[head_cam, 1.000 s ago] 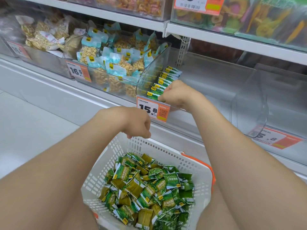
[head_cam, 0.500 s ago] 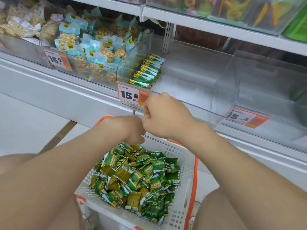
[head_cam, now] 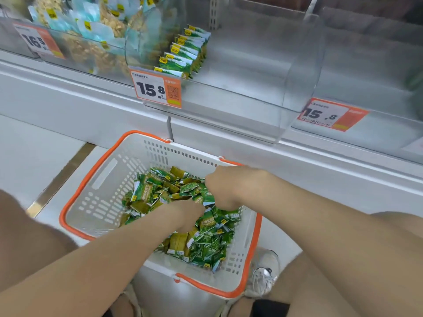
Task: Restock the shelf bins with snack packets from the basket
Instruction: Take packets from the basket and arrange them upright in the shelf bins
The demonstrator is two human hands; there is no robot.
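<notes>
A white basket with an orange rim (head_cam: 103,179) stands on the floor below the shelf, holding a heap of green snack packets (head_cam: 206,239). Both of my hands are down in that heap. My right hand (head_cam: 226,188) is curled, knuckles up, with its fingers closed on packets at the top of the pile. My left hand (head_cam: 183,213) is dug in beside it, and its fingers are hidden among the packets. Above, a clear shelf bin (head_cam: 251,110) holds one row of the same green packets (head_cam: 183,53) standing against its left wall.
An orange 15.8 price tag (head_cam: 158,90) hangs on the bin's front. To the left is a bin of blue nut packets (head_cam: 91,30), and to the right another clear bin with a tag (head_cam: 332,114). My shoe (head_cam: 263,275) touches the basket's right corner.
Both hands have dropped from the shelf bin's front edge down into the basket's packets. The view has tilted down towards the basket.
</notes>
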